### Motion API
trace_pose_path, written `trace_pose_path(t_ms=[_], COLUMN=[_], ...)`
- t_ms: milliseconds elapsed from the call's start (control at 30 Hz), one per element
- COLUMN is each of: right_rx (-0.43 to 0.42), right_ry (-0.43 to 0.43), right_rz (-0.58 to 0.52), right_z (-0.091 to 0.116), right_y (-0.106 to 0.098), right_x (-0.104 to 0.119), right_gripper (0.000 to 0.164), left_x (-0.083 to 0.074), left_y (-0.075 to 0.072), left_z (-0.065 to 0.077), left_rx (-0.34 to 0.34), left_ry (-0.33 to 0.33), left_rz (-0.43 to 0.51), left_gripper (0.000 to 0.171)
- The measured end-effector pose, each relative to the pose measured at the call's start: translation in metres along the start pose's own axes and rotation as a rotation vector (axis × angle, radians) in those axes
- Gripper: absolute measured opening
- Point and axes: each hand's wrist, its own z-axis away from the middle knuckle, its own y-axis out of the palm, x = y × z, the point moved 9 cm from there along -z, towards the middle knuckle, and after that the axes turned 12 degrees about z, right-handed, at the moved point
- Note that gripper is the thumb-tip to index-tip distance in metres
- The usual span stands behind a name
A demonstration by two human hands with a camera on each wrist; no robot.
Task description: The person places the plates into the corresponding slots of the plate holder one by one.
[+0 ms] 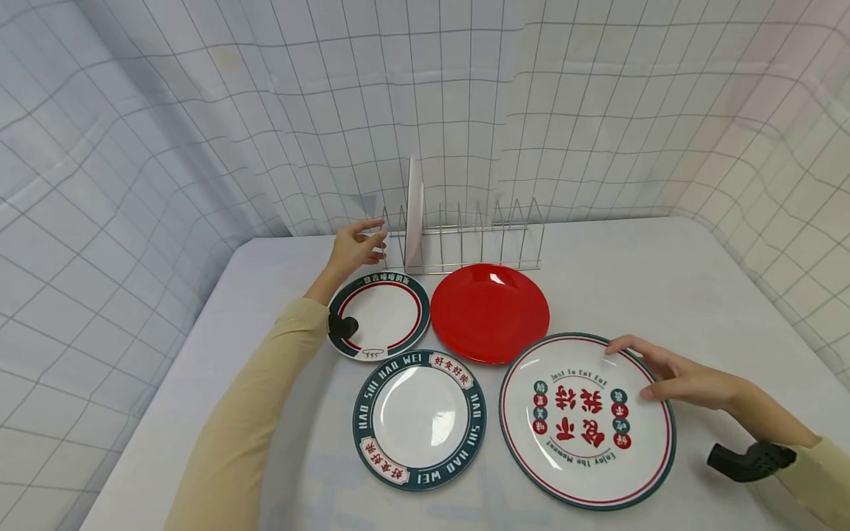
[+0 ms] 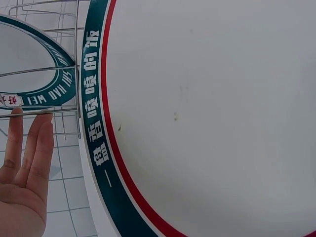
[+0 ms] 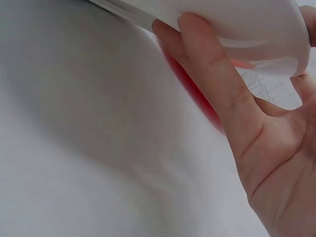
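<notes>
My left hand [image 1: 358, 243] is at the left end of a wire dish rack [image 1: 478, 228], its fairly straight fingers [image 2: 37, 153] touching the wires. A plate [image 1: 415, 214] stands upright in the rack near that end; its green lettered rim shows in the left wrist view. With my right hand [image 1: 684, 376] I grip the right edge of a large white plate [image 1: 578, 472] with a green rim and red characters. The thumb lies on its top face and fingers reach underneath, where the right wrist view shows the plate's underside [image 3: 261, 29] raised off the table.
A small white plate [image 1: 388, 313] with green and red rings lies below my left wrist. Right of it is a red plate [image 1: 491, 313], in front of the rack. A green-rimmed plate [image 1: 420, 420] lies nearer. Grid-patterned curtains [image 1: 465, 110] enclose the white table [image 1: 664, 280].
</notes>
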Motion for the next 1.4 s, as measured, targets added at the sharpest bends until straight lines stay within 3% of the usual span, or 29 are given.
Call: trace_pose_path(t_ms=[267,500,1000,1400], right_rx=[0.033,0.025,-0.299,-0.479], right_ry=[-0.114,-0.157,-0.087,-0.127], right_rz=[0.037,0.006,0.138,0.03], right_z=[0.007,0.011,-0.009,-0.043], right_y=[-0.007,-0.017,-0.046,-0.063], right_x=[0.015,0.029,0.055,0.081], right_gripper=[0.066,0.071,0.062,0.057], left_x=[0.001,0.002,-0.004,-0.003], left_y=[0.0,0.0,0.002,0.001], left_z=[0.0,0.0,0.003,0.002], left_rx=[0.005,-0.001,0.004,-0.002], left_ry=[-0.006,-0.017,-0.015,-0.016], left_rz=[0.0,0.005,0.015,0.002], left_gripper=[0.042,0.042,0.042,0.042])
